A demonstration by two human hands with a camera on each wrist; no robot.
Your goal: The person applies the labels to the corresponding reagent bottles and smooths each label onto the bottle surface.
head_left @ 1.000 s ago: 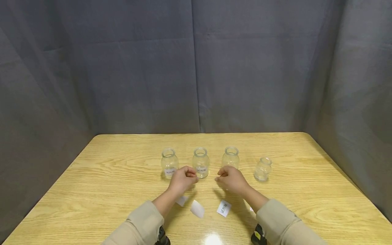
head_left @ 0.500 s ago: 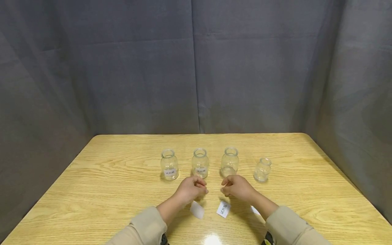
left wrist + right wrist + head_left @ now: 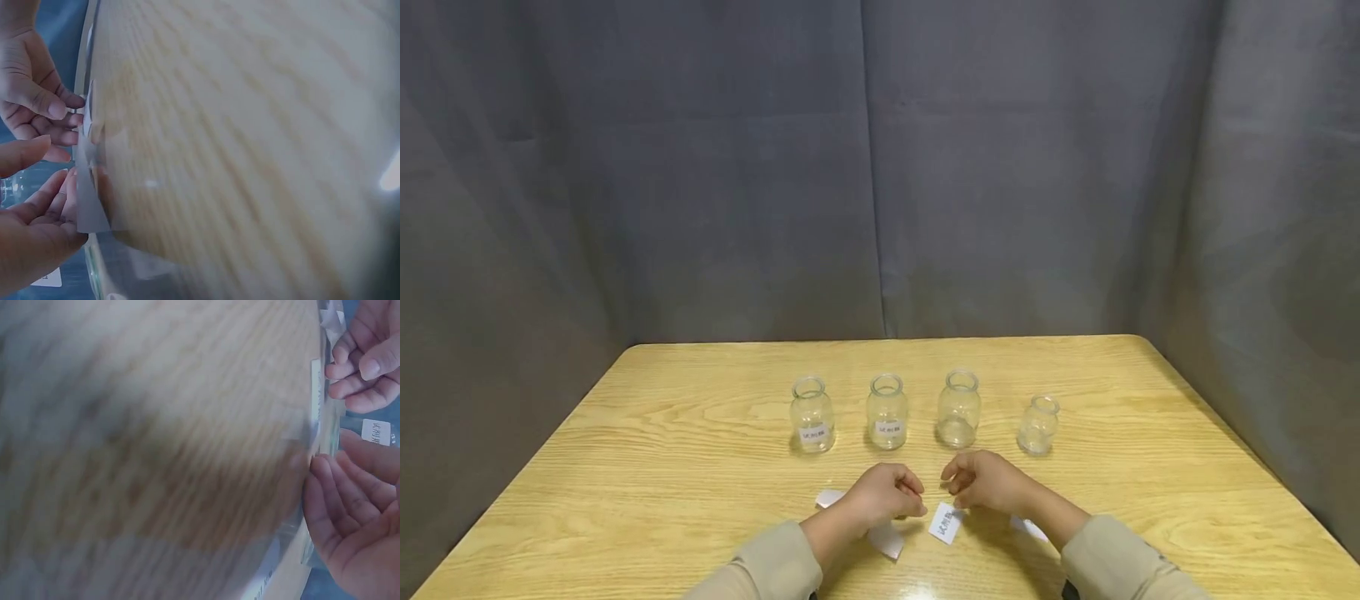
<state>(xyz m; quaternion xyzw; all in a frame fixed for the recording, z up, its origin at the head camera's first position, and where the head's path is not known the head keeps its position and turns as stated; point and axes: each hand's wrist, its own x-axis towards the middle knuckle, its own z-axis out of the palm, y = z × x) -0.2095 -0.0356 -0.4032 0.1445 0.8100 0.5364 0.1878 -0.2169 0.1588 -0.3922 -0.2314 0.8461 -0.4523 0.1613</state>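
Note:
My left hand (image 3: 883, 497) hovers low over the table, thumb apart from its loosely bent fingers and nothing between them. Part of a blank white paper label (image 3: 886, 542) shows beneath it. Facing it, my right hand (image 3: 988, 483) has its fingertips at the upper edge of a white label with dark writing (image 3: 945, 523). In the right wrist view, that hand's thumb stands away from the fingers, whose tips are down at the tabletop beside a label (image 3: 315, 394). Behind the hands, two glass jars, the left one (image 3: 812, 408) and the middle one (image 3: 887, 404), carry written labels on their fronts.
A third glass jar (image 3: 959, 404) without a visible label stands right of those two. Farther right is a smaller glass jar (image 3: 1040, 425). Another white label (image 3: 829, 497) lies beyond the left wrist, and one more label (image 3: 1028, 528) is partly covered by the right forearm. Grey curtains surround the table.
Both hands have come back from the jars toward the front of the table, ending on either side of the written label. The left hand has also shifted right. The jars stay put.

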